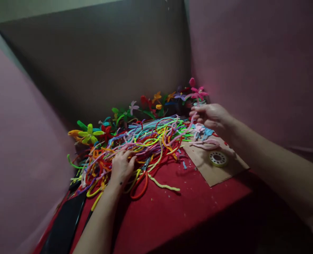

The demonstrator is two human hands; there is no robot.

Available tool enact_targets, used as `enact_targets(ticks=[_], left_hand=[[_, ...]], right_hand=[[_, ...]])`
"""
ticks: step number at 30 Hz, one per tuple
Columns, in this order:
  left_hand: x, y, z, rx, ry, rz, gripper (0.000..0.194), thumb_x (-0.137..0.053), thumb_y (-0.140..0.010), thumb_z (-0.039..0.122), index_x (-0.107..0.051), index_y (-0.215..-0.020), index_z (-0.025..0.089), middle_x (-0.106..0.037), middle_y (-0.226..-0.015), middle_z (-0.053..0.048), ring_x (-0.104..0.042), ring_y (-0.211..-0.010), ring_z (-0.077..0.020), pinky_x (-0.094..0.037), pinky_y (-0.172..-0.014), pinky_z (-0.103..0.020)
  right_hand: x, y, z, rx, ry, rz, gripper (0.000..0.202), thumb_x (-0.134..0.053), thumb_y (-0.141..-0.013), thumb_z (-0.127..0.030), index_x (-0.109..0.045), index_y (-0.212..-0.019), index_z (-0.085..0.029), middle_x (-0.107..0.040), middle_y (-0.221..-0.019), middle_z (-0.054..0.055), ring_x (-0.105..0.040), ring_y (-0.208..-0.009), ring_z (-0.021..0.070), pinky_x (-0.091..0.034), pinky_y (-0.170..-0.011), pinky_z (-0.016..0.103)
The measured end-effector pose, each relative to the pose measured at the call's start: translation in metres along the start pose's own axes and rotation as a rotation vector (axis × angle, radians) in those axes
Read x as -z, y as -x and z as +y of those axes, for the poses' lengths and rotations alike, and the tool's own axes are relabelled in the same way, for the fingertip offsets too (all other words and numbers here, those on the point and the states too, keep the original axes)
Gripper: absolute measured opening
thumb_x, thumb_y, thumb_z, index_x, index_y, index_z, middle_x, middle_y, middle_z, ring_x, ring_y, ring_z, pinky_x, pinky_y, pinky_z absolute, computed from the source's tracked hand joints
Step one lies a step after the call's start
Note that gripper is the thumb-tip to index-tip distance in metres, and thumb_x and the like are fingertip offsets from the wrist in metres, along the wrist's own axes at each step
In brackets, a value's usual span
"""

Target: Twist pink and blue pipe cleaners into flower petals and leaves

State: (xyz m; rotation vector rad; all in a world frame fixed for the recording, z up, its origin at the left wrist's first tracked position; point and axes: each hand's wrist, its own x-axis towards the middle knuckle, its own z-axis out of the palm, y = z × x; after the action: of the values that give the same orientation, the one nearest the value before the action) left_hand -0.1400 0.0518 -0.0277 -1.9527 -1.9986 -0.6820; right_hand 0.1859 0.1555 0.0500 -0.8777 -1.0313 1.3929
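Observation:
A big tangled pile of coloured pipe cleaners (pixel 146 141) covers the back of the red tabletop (pixel 172 211). My left hand (pixel 122 165) rests on the front left of this pile, fingers apart, with its fingertips among the stems. My right hand (pixel 211 114) is raised over the right end, its fingers pinched on a pink pipe cleaner (pixel 193 121) that hangs down toward the pile. Scissors with red handles (pixel 140 186) lie just right of my left hand, their blades partly under stems. A pale yellow stem (pixel 164 186) sticks out in front.
On the brown cardboard (pixel 209 173) at the right sit a tape roll (pixel 218 158) and pink loops (pixel 205 144). Pipe-cleaner flowers, among them a yellow-green one (pixel 90 134) and a pink one (pixel 199 92), line the back. A black flat object (pixel 66 222) lies front left.

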Motion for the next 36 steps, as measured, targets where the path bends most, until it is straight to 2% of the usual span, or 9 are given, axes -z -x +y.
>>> enact_targets(ticks=[6, 14, 20, 26, 27, 30, 32, 34, 36], left_hand=[[-0.005, -0.002, -0.003, 0.027, -0.058, -0.039, 0.025, -0.046, -0.077, 0.031, -0.067, -0.083, 0.018, -0.063, -0.096, -0.009, -0.056, -0.095, -0.0251, -0.042, -0.085, -0.037], [-0.009, 0.001, -0.003, 0.013, -0.075, 0.0, 0.023, -0.048, -0.075, 0.03, -0.067, -0.078, 0.019, -0.063, -0.09, -0.009, -0.056, -0.088, -0.0257, -0.043, -0.081, -0.039], [-0.007, 0.005, 0.001, 0.011, -0.061, 0.058, 0.019, -0.05, -0.075, 0.027, -0.066, -0.078, 0.019, -0.064, -0.09, -0.009, -0.055, -0.092, -0.0252, -0.041, -0.083, -0.039], [0.029, 0.013, 0.033, 0.052, 0.245, 0.384, 0.021, -0.049, -0.079, 0.03, -0.065, -0.084, 0.018, -0.065, -0.095, -0.007, -0.053, -0.1, -0.0223, -0.035, -0.092, -0.038], [0.037, 0.015, 0.044, 0.106, 0.391, 0.35, 0.024, -0.048, -0.08, 0.034, -0.064, -0.086, 0.017, -0.065, -0.093, -0.007, -0.055, -0.095, -0.021, -0.039, -0.088, -0.036], [0.057, 0.019, 0.08, 0.166, 0.813, -0.111, 0.034, -0.047, -0.079, 0.042, -0.061, -0.097, 0.017, -0.065, -0.089, -0.006, -0.059, -0.083, -0.0191, -0.045, -0.076, -0.031], [0.061, 0.022, 0.098, 0.123, 0.87, -0.347, 0.033, -0.053, -0.075, 0.04, -0.061, -0.097, 0.018, -0.065, -0.084, -0.004, -0.059, -0.079, -0.0175, -0.045, -0.072, -0.027], [0.061, 0.025, 0.105, 0.096, 0.76, -0.411, 0.025, -0.055, -0.072, 0.038, -0.064, -0.085, 0.019, -0.062, -0.069, -0.001, -0.055, -0.065, -0.0143, -0.043, -0.061, -0.023], [0.062, 0.024, 0.096, 0.144, 0.646, -0.331, 0.024, -0.052, -0.074, 0.039, -0.065, -0.074, 0.019, -0.055, -0.057, 0.001, -0.047, -0.054, -0.0118, -0.038, -0.052, -0.022]], right_hand=[[0.049, -0.003, 0.026, -0.205, 0.634, 0.105, 0.017, -0.045, -0.08, -0.012, -0.057, -0.068, -0.011, -0.053, -0.048, 0.004, -0.046, -0.039, 0.0101, -0.035, -0.037, 0.021], [0.048, -0.002, 0.032, -0.241, 0.749, 0.106, 0.018, -0.048, -0.08, -0.014, -0.058, -0.066, -0.011, -0.051, -0.045, 0.004, -0.042, -0.037, 0.0102, -0.032, -0.039, 0.023], [0.046, 0.003, 0.022, -0.181, 0.425, 0.045, 0.017, -0.047, -0.081, -0.008, -0.053, -0.066, -0.012, -0.054, -0.053, 0.004, -0.042, -0.037, 0.0062, -0.028, -0.034, 0.018], [0.007, 0.022, 0.012, -0.232, -0.057, -0.117, 0.021, -0.04, -0.084, -0.003, -0.051, -0.067, -0.01, -0.056, -0.054, 0.003, -0.047, -0.039, 0.004, -0.035, -0.034, 0.012], [-0.005, 0.028, 0.013, -0.215, -0.098, -0.148, 0.02, -0.041, -0.083, -0.002, -0.051, -0.069, -0.01, -0.058, -0.056, 0.004, -0.051, -0.042, 0.0053, -0.039, -0.037, 0.013], [-0.045, 0.048, 0.021, -0.182, -0.147, -0.316, 0.016, -0.043, -0.083, -0.002, -0.05, -0.07, -0.01, -0.061, -0.059, 0.006, -0.057, -0.045, 0.0091, -0.046, -0.041, 0.017], [-0.072, 0.06, 0.03, -0.184, -0.188, -0.412, 0.017, -0.044, -0.083, -0.003, -0.049, -0.069, -0.011, -0.061, -0.057, 0.006, -0.059, -0.047, 0.0107, -0.049, -0.045, 0.02], [-0.094, 0.068, 0.037, -0.192, -0.238, -0.435, 0.017, -0.045, -0.082, -0.002, -0.046, -0.068, -0.012, -0.061, -0.058, 0.005, -0.061, -0.049, 0.0119, -0.052, -0.05, 0.023], [-0.109, 0.072, 0.044, -0.179, -0.266, -0.463, 0.011, -0.049, -0.081, -0.004, -0.049, -0.072, -0.011, -0.063, -0.063, 0.005, -0.061, -0.051, 0.0119, -0.053, -0.054, 0.025]])
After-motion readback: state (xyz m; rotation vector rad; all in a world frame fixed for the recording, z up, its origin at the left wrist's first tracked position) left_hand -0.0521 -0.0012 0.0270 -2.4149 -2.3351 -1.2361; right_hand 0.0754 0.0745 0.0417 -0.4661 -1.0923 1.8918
